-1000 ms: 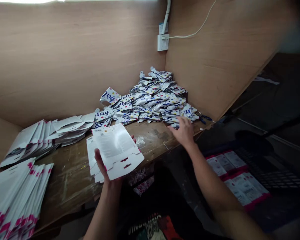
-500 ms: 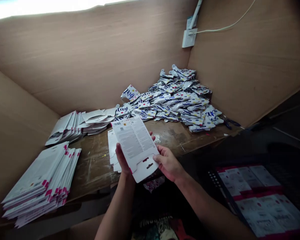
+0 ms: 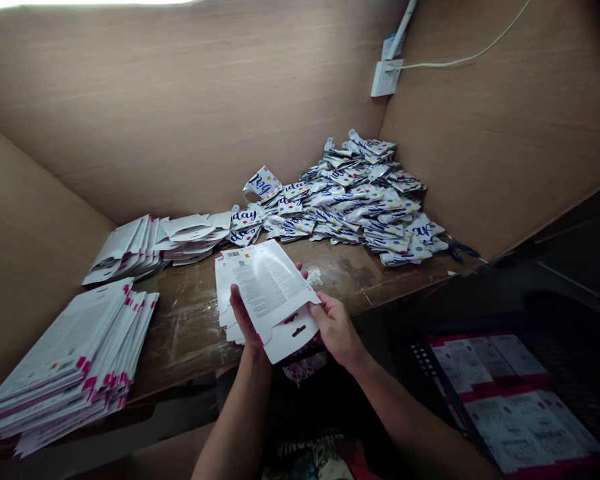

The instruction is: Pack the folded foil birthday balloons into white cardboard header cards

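A white card packet [image 3: 275, 283] with fine print, a barcode and a hang-hole flap tilts between my two hands over the table's front edge. Wrapped around its left side and underneath is my left hand [image 3: 245, 320], thumb along the edge and fingertips showing past the far side. My right hand [image 3: 336, 328] pinches the packet's right edge beside the flap, with the thumb at the flap fold. Just behind and left of it, more white packets [image 3: 223, 293] lie on the table, partly covered by the one I hold.
Foil balloons [image 3: 360, 200] with dots and blue lettering are heaped at the back. Stacked packets stand at the left front [image 3: 75, 360] and left back [image 3: 125, 247]. Dark-handled pliers [image 3: 463, 252] lie at the right edge. A dark crate [image 3: 470, 407] of packets sits lower right.
The held packet has tipped flatter, and light now glints off its printed face. Both hands keep their hold. The whole view has shifted slightly.
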A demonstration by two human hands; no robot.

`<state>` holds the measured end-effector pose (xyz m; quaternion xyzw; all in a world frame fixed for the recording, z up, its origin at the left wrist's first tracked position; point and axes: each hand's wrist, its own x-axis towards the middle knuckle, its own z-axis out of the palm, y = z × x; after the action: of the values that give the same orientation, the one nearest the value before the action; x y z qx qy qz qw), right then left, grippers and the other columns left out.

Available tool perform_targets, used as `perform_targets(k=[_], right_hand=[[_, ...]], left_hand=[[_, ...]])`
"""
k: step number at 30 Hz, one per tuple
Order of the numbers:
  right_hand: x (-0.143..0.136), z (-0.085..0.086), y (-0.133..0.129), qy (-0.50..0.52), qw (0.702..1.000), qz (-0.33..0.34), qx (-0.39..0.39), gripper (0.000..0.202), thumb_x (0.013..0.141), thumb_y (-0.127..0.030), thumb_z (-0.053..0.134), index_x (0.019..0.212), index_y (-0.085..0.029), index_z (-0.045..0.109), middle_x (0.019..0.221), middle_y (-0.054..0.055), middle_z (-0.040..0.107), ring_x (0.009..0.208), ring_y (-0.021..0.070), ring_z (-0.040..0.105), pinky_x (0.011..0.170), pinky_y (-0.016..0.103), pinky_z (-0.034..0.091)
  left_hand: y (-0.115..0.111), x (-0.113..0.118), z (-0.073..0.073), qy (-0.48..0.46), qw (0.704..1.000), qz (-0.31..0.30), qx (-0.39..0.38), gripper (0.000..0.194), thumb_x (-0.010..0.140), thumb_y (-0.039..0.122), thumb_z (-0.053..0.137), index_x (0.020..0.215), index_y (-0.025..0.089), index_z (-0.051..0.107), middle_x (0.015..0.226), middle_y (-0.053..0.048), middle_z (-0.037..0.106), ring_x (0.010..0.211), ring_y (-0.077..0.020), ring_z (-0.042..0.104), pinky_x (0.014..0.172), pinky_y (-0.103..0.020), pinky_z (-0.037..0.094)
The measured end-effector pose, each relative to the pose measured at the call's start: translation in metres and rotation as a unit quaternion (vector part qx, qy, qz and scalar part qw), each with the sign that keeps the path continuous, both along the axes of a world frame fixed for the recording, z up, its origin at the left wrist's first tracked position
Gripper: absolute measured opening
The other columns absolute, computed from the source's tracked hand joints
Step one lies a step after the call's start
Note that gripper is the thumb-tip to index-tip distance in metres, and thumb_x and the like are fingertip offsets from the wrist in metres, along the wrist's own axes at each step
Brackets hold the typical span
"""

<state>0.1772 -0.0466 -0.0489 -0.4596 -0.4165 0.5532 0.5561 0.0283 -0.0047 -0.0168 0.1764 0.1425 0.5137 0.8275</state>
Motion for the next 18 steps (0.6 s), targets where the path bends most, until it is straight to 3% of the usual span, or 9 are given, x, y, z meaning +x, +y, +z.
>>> perform_targets(k=[2,4,8,10,14,16,18], right_hand=[[-0.001,-0.006,0.001,-0.158,0.985,-0.05,0.041,0.043,0.104,-0.053,0.052,0.087,-0.017,0.067,0.071,0.001,0.064,0.064,0.0167,0.053,0.06,0.027,0.04],[0.002,-0.011,0.002,-0.284,0.951,-0.089,0.086,0.045,0.106,-0.054,0.05,0.084,-0.018,0.066,0.074,0.003,0.065,0.067,0.0185,0.055,0.064,0.029,0.04],[0.012,-0.01,0.008,-0.439,0.865,-0.132,0.204,0.034,0.105,-0.048,0.058,0.116,-0.018,0.07,0.104,0.011,0.071,0.095,0.0267,0.065,0.084,0.034,0.048],[0.014,-0.004,0.014,-0.48,0.835,-0.113,0.244,0.031,0.108,-0.041,0.052,0.117,-0.019,0.072,0.103,0.011,0.07,0.098,0.0264,0.065,0.086,0.033,0.048],[0.009,0.006,0.026,-0.464,0.841,-0.087,0.263,0.038,0.111,-0.032,0.044,0.091,-0.019,0.074,0.085,0.007,0.068,0.08,0.0203,0.065,0.076,0.029,0.048],[0.016,0.005,0.036,-0.438,0.846,-0.045,0.302,0.037,0.111,-0.034,0.045,0.095,-0.019,0.074,0.088,0.007,0.071,0.082,0.0194,0.068,0.078,0.028,0.051],[0.043,0.001,0.049,-0.441,0.835,-0.033,0.326,0.032,0.11,-0.038,0.05,0.107,-0.018,0.075,0.096,0.008,0.074,0.09,0.0197,0.071,0.085,0.029,0.054]], left_hand=[[0.001,-0.001,-0.004,-0.01,1.0,-0.025,-0.007,0.102,0.081,0.086,0.058,0.156,0.017,0.052,0.145,-0.019,0.067,0.144,-0.0483,0.052,0.116,-0.063,0.046],[0.002,-0.001,-0.009,-0.015,0.999,-0.038,-0.01,0.104,0.08,0.086,0.059,0.154,0.014,0.053,0.142,-0.021,0.068,0.143,-0.0483,0.054,0.115,-0.062,0.047],[0.002,0.004,-0.019,-0.003,0.999,-0.025,-0.027,0.097,0.082,0.08,0.062,0.151,0.012,0.057,0.136,-0.021,0.071,0.138,-0.0479,0.059,0.113,-0.06,0.05],[0.003,0.008,-0.022,0.009,0.999,-0.007,-0.044,0.092,0.083,0.076,0.064,0.148,0.012,0.059,0.132,-0.021,0.073,0.135,-0.0472,0.061,0.113,-0.059,0.051],[0.007,0.008,-0.017,0.037,0.996,0.034,-0.068,0.078,0.087,0.063,0.067,0.142,0.009,0.063,0.122,-0.02,0.078,0.13,-0.0452,0.066,0.112,-0.056,0.052],[0.009,0.0,-0.011,0.04,0.995,0.054,-0.074,0.077,0.086,0.06,0.068,0.143,0.009,0.062,0.12,-0.02,0.078,0.126,-0.0443,0.069,0.11,-0.056,0.054],[0.011,-0.014,-0.006,0.023,0.995,0.078,-0.065,0.08,0.084,0.059,0.07,0.148,0.014,0.058,0.123,-0.018,0.078,0.123,-0.0439,0.07,0.108,-0.058,0.055]])
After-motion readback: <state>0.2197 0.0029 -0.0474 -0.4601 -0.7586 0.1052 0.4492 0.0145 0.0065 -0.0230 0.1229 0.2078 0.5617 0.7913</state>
